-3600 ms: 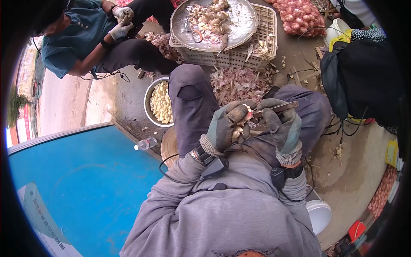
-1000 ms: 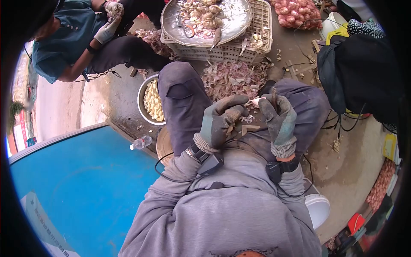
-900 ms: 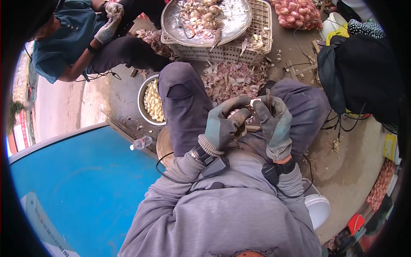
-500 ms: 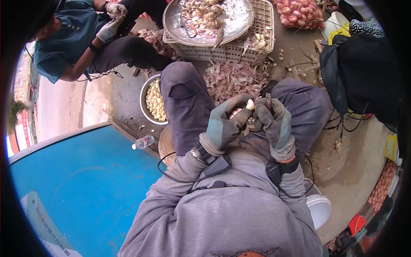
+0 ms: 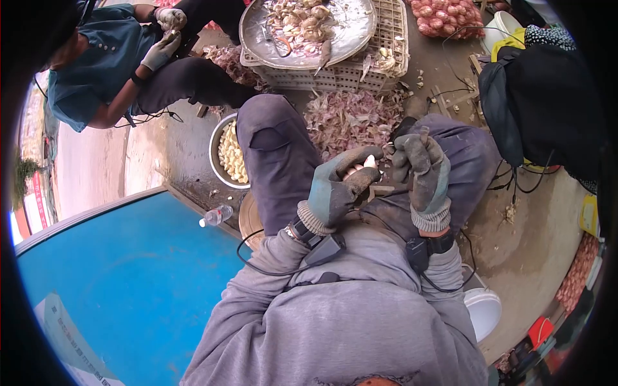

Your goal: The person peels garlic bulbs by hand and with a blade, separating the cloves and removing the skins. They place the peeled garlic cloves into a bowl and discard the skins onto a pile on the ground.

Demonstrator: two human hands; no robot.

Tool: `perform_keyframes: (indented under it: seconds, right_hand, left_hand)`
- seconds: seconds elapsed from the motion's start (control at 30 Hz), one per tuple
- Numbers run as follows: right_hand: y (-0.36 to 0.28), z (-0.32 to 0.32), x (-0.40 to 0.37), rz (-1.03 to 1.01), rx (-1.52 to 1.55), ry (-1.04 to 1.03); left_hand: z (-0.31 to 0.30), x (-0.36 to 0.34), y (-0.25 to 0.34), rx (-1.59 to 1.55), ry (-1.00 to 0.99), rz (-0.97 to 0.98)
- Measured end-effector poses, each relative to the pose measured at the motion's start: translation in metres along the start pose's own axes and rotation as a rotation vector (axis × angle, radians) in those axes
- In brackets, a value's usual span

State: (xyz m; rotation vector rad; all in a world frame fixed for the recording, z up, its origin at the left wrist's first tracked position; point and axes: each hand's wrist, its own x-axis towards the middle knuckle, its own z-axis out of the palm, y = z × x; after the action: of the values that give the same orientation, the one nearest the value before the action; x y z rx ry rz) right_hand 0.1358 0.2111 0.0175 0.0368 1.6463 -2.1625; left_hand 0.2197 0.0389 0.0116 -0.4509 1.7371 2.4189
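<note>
My left hand [image 5: 341, 183], in a grey and teal glove, is closed around garlic cloves [image 5: 369, 162], one of them showing between thumb and fingers. To its right, my right hand [image 5: 425, 174] is raised and apart from it, its gloved fingers curled around a small dark tool whose tip shows above the fingers. Pink and white garlic skins [image 5: 351, 119] lie in a heap on the ground beyond both hands. A metal bowl [image 5: 214, 154] of peeled cloves stands left of my knee.
A round tray [image 5: 257, 38] with garlic bulbs rests on a plastic crate [image 5: 309, 80]. A co-worker [image 5: 106, 55] in gloves sits at the upper left. Near the blue board [image 5: 135, 276] lies a plastic bottle [image 5: 216, 216]. A black bag [image 5: 553, 103] is at right, a white bucket [image 5: 483, 312] lower right.
My right hand has moved right and slightly up, away from my left hand. My left hand stays nearly in place, and the clove at its fingertips is now tilted and lower.
</note>
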Motion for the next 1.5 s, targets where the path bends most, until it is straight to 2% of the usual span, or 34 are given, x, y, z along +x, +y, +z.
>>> perform_keyframes:
  seconds: [0.07, 0.13, 0.23, 0.3, 0.4, 0.43, 0.47, 0.5, 0.6, 0.73, 0.8, 1.07, 1.2, 1.33, 1.4, 1.43, 1.5]
  right_hand:
    - [-0.004, 0.001, 0.014, -0.015, 0.110, 0.069]
    - [-0.005, 0.018, 0.025, -0.092, 0.352, 0.131]
    - [0.004, 0.037, 0.023, -0.051, 0.422, 0.054]
    - [0.010, 0.042, 0.020, -0.024, 0.443, 0.021]
    - [0.014, 0.033, 0.011, 0.041, 0.399, -0.053]
    - [0.013, 0.026, 0.009, 0.051, 0.246, -0.117]
    - [0.011, 0.020, 0.007, 0.058, 0.091, -0.178]
    - [0.009, 0.015, 0.003, 0.098, 0.126, -0.192]
    - [0.010, 0.005, 0.001, 0.036, -0.038, -0.194]
    - [0.003, -0.011, 0.003, 0.084, -0.016, -0.198]
    - [-0.002, -0.011, 0.003, 0.067, -0.031, -0.185]
    - [-0.007, 0.014, -0.007, -0.018, -0.096, -0.026]
    - [-0.012, 0.015, -0.007, 0.042, -0.069, -0.014]
    - [-0.010, 0.013, -0.009, 0.063, -0.017, -0.014]
    - [-0.009, 0.013, -0.008, 0.070, 0.000, -0.015]
    - [-0.005, 0.011, -0.008, 0.065, 0.028, -0.014]
    - [-0.005, 0.008, -0.006, 0.055, 0.058, -0.009]
  left_hand:
    - [0.006, -0.002, 0.008, -0.006, -0.027, -0.024]
    - [0.011, -0.001, 0.010, -0.014, -0.058, -0.042]
    - [0.009, -0.001, 0.006, 0.115, -0.064, 0.025]
    - [0.004, -0.002, 0.006, 0.175, 0.012, 0.082]
    - [0.002, -0.005, 0.009, 0.033, 0.048, 0.068]
    - [0.001, -0.004, 0.006, 0.036, 0.051, 0.067]
    - [0.002, -0.002, 0.003, 0.255, 0.074, 0.183]
    - [0.002, -0.001, 0.001, 0.473, 0.095, 0.300]
    - [0.006, 0.002, 0.003, 0.499, 0.127, 0.367]
    - [0.010, 0.000, 0.009, 0.532, 0.169, 0.373]
    - [0.013, -0.001, 0.013, 0.317, 0.196, 0.159]
    - [0.020, 0.000, 0.013, 0.229, 0.185, 0.168]
    - [0.017, -0.003, 0.012, 0.116, 0.165, 0.108]
    - [0.014, -0.002, 0.008, 0.257, 0.116, 0.205]
    - [0.016, -0.003, 0.008, 0.067, 0.082, 0.094]
    - [0.014, -0.003, 0.009, 0.068, 0.080, 0.094]
    - [0.008, -0.003, 0.013, 0.013, 0.006, -0.039]
